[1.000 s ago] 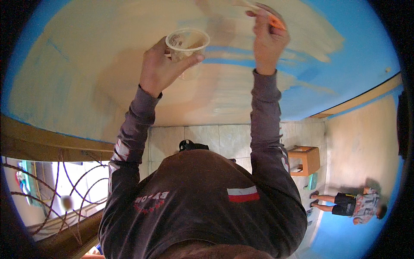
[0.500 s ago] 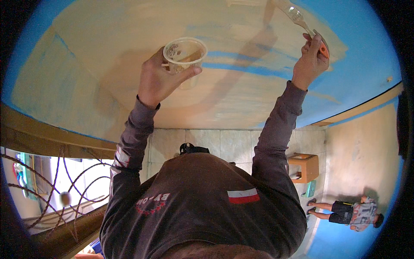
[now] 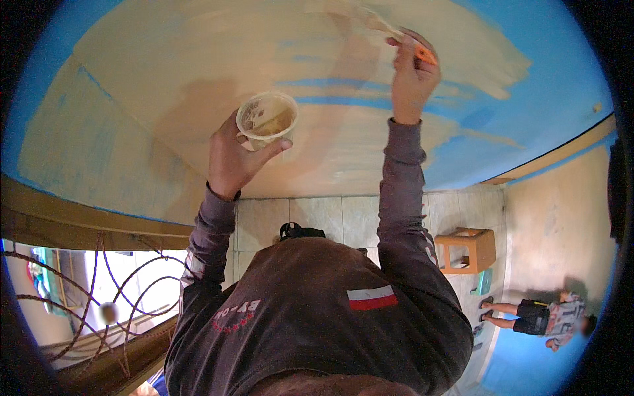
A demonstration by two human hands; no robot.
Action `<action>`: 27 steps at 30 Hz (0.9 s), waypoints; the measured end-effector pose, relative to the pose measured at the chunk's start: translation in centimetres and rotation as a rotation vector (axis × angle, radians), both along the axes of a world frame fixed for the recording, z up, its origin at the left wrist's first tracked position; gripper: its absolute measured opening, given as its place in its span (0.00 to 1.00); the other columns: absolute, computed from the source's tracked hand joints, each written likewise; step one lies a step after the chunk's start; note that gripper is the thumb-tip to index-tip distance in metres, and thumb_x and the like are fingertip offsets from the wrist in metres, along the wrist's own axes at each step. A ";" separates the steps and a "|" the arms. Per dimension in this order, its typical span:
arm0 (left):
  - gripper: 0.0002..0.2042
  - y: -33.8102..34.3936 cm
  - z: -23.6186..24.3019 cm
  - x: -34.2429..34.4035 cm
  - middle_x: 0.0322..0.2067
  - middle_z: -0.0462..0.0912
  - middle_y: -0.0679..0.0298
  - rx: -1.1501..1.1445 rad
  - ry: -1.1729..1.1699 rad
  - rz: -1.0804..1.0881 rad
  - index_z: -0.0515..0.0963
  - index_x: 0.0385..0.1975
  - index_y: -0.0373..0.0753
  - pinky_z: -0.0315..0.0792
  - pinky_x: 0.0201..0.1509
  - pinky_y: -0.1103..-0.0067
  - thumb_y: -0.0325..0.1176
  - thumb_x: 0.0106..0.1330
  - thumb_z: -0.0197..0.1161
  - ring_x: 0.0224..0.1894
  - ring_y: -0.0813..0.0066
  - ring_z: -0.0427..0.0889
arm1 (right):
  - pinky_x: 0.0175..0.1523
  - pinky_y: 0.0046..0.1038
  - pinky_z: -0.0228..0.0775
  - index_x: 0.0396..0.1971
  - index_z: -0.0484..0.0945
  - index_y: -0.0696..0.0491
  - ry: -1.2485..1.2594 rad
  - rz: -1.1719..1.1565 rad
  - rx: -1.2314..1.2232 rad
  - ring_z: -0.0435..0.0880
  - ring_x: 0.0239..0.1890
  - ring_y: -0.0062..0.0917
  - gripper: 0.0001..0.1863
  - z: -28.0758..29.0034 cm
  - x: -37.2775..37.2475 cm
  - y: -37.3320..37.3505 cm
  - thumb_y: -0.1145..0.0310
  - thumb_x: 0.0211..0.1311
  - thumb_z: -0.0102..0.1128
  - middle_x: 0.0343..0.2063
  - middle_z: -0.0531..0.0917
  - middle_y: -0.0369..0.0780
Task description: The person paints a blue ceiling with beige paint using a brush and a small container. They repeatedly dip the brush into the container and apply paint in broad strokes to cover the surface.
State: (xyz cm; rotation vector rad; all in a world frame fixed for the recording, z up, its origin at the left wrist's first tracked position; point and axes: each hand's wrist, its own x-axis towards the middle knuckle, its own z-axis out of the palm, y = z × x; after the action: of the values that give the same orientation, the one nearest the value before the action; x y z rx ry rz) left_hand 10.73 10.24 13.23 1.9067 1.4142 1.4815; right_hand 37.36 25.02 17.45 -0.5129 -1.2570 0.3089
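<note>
My left hand [image 3: 231, 158] is closed round a clear plastic cup [image 3: 267, 119] with beige paint smeared inside, held in front of the wall. My right hand [image 3: 413, 79] grips a paintbrush [image 3: 422, 53] with an orange handle, raised higher and to the right; its pale bristle end is blurred against the wall, and I cannot tell if it touches. The wall [image 3: 178, 59] is streaked with beige paint over blue, with blue bands showing through behind the cup and bare blue toward the right edge.
Below is a tiled floor [image 3: 314, 214] with an orange-brown stool [image 3: 469, 251] and a green object [image 3: 484, 282]. At right, another person [image 3: 535, 317] in shorts stands beside a wall. At lower left is a window with a dark twisted grille [image 3: 99, 290] and wooden frame.
My left hand and cup have moved lower and slightly left. My right hand swung out to the right half a second ago and has come back left, still holding the brush.
</note>
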 end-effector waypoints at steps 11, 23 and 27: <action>0.36 -1.4 -1.3 -1.1 0.45 0.85 0.53 -0.042 0.018 0.073 0.76 0.53 0.29 0.82 0.49 0.72 0.41 0.46 0.83 0.47 0.68 0.86 | 0.23 0.14 0.54 0.45 0.81 0.58 0.211 -0.025 -0.039 0.67 0.21 0.08 0.13 -0.7 8.2 -2.4 0.65 0.71 0.59 0.30 0.86 0.40; 0.38 -2.3 -0.6 -0.4 0.45 0.85 0.53 -0.051 0.007 0.053 0.75 0.53 0.29 0.81 0.50 0.72 0.43 0.43 0.84 0.47 0.68 0.85 | 0.26 0.13 0.60 0.45 0.83 0.56 -0.115 0.169 -0.197 0.71 0.24 0.08 0.10 -3.0 -4.3 -2.2 0.68 0.70 0.59 0.31 0.87 0.36; 0.39 -2.4 -0.9 -1.0 0.45 0.85 0.52 -0.034 0.054 0.087 0.75 0.54 0.29 0.81 0.50 0.71 0.43 0.42 0.84 0.47 0.68 0.85 | 0.30 0.14 0.65 0.44 0.83 0.56 -0.183 -0.042 -0.154 0.76 0.27 0.08 0.10 -4.2 -0.4 -1.7 0.67 0.70 0.59 0.31 0.88 0.35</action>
State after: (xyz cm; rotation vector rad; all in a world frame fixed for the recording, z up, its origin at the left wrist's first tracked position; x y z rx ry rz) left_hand 9.71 7.80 12.29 1.9010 1.5544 1.4449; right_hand 36.94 23.34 13.29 -0.7115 -1.4043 0.3310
